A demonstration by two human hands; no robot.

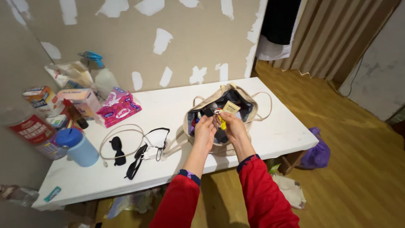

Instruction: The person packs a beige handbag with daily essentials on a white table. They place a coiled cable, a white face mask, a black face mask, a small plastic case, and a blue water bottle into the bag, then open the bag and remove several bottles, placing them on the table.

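Far left of the white tabletop (168, 109): a clear bottle with red label (36, 135), small cartons (40, 96), a spray bottle with blue trigger (101, 74) at the wall, a pink tissue pack (119, 109). Just right of the red-label bottle, a light blue cup with darker blue lid (79, 147). A small teal packet (52, 194) lies near the front edge. Next, black sunglasses (117, 150) inside a loop of white cable (122, 131), then a white face mask with black straps (151, 145).

Centre-right: beige tote bag (221, 116), mouth open, dark stuff inside, handles flopped out to both sides.

My left hand (205, 131) is over the bag's mouth, fingers curled, pinching something small; what exactly, can't tell. My right hand (233, 126) just beside it, fingers closed on a key bunch with a yellow piece (221, 120) and a tan tag (230, 107) sticking up above it. Both hands nearly touching, red sleeves.

Right of the tabletop, on the wooden floor (350, 169), a purple bag (317, 153).
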